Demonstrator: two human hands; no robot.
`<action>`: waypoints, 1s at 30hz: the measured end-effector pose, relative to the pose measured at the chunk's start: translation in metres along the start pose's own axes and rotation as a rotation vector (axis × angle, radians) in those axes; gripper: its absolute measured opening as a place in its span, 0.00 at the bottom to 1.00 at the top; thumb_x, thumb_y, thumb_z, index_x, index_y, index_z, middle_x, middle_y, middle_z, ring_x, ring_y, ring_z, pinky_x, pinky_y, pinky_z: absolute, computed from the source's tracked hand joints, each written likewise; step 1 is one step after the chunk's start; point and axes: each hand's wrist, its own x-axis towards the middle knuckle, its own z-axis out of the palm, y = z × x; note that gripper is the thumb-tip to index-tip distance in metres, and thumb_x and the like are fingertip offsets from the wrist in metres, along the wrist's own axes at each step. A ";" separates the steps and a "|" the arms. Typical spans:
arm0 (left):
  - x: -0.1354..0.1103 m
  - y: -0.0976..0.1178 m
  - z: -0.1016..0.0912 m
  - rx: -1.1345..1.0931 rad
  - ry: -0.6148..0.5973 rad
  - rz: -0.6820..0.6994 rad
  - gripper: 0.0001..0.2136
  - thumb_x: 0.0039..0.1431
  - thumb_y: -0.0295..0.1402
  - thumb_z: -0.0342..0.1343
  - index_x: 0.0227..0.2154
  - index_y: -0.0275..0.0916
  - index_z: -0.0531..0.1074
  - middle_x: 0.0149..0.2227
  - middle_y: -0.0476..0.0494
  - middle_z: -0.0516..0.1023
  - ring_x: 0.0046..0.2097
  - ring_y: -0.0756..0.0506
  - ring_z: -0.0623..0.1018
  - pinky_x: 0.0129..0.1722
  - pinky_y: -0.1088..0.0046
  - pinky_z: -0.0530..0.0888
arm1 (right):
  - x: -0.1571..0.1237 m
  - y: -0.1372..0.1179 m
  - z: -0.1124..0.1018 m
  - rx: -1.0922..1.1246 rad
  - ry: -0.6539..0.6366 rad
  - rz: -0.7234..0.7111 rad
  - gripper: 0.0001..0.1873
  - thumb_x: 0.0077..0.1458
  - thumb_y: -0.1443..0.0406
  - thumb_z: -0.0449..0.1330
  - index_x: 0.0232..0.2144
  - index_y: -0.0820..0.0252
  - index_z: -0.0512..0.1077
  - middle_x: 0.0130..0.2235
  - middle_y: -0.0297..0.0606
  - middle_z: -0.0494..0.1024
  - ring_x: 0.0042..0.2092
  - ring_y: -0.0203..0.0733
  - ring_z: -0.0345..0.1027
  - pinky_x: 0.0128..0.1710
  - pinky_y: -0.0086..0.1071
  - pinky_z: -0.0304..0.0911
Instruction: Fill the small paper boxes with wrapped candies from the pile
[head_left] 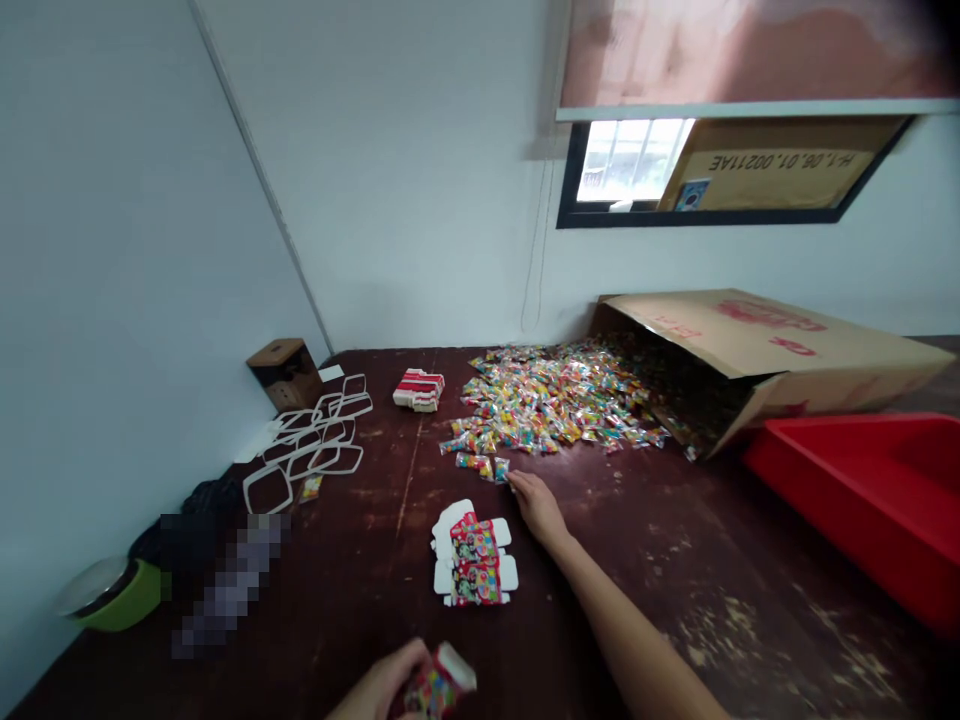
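Note:
At the bottom edge, my left hand (397,680) is closed around a small printed box (439,685), with a white end facing up and right. My right hand (536,500) stretches forward over the table, its fingertips closed at a small candy packet (501,468) with a blue side, at the near edge of the heap. The fingers partly hide how the packet is held. Between my hands lie flat printed box blanks (476,570) with white flaps. Beyond my right hand spreads a heap of wrapped candy packets (555,400).
An open cardboard carton (795,330) lies on its side behind the heap. A red tray (847,500) stands at right. Red-and-white flat boxes (418,390), white frames (268,490), a brown box (285,370) and a green bowl (131,600) occupy the left side.

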 end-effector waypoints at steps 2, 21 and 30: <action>0.005 -0.002 0.007 -0.186 0.090 -0.040 0.28 0.46 0.44 0.63 0.51 0.45 0.67 0.41 0.43 0.76 0.38 0.42 0.76 0.35 0.68 0.72 | -0.039 0.007 -0.008 0.032 0.114 0.084 0.18 0.61 0.65 0.47 0.49 0.61 0.69 0.47 0.47 0.75 0.48 0.47 0.69 0.51 0.42 0.62; 0.045 0.019 0.089 -0.134 -0.100 -0.001 0.28 0.50 0.28 0.57 0.55 0.36 0.60 0.32 0.46 0.73 0.30 0.48 0.74 0.19 0.80 0.68 | -0.133 -0.095 -0.064 -0.180 -0.142 -0.235 0.06 0.59 0.66 0.58 0.31 0.55 0.75 0.53 0.38 0.69 0.58 0.49 0.53 0.61 0.53 0.40; 0.046 0.026 0.092 -0.360 -0.073 0.024 0.29 0.57 0.55 0.46 0.46 0.32 0.70 0.29 0.42 0.74 0.29 0.46 0.75 0.19 0.77 0.69 | -0.168 -0.101 -0.040 0.626 0.007 0.229 0.12 0.61 0.61 0.54 0.44 0.51 0.73 0.51 0.40 0.69 0.47 0.43 0.65 0.48 0.40 0.62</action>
